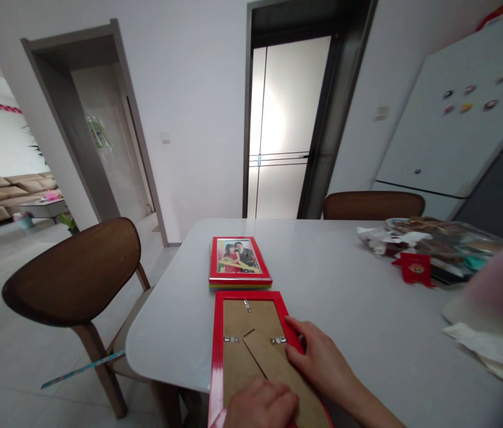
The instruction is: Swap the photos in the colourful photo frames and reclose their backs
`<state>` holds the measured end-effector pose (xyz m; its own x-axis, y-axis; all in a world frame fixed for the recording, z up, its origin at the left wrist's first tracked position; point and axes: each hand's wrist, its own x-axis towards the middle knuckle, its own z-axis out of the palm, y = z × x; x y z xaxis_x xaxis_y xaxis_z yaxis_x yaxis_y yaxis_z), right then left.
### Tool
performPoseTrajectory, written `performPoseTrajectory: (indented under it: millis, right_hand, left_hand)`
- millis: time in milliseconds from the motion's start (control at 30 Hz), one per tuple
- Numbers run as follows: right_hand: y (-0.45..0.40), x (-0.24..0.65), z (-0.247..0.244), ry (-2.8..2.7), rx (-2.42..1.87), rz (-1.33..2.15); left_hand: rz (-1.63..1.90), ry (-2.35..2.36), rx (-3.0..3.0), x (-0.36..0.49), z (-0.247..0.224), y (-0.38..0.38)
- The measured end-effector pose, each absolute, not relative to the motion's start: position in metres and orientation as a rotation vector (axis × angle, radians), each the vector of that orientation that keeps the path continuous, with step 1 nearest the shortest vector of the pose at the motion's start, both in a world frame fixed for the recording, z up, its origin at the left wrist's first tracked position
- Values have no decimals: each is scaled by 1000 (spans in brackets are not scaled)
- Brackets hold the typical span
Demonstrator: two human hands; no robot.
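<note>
A red picture frame (pixel 217 356) lies face down at the front of the white table, its brown backing board (pixel 242 368) turned up. Metal clips are visible at the board's top, left and right, and a stand strut is outlined in its middle. Around the frame's right border, my right hand (pixel 318 356) is closed, thumb beside the right clip. My left hand (pixel 263 404) is curled over the lower part of the frame, hiding that end; its thumb cannot be seen. Just beyond lies a stack of frames (pixel 240 279), the top one face up with a photo of a couple.
On the table's right are a red packet (pixel 416 269), crumpled white tissue (pixel 389 239), clear plastic bags (pixel 456 232) and a pinkish container (pixel 492 291). Brown chairs stand at the left (pixel 77 273) and far side (pixel 374 205). The white table (pixel 162 333) has a rounded left corner.
</note>
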<state>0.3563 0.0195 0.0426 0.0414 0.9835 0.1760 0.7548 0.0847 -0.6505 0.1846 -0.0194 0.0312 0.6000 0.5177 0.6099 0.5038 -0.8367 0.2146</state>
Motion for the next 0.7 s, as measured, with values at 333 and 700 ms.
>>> performPoseTrajectory:
  millis: [333,700]
  right_hand:
    - [33,346,45,-2036,-1678,288]
    - [47,330,57,-2130,-1673,106]
  left_hand:
    - [956,1595,1970,126,36,26]
    - [1057,1582,1915,130,27,22]
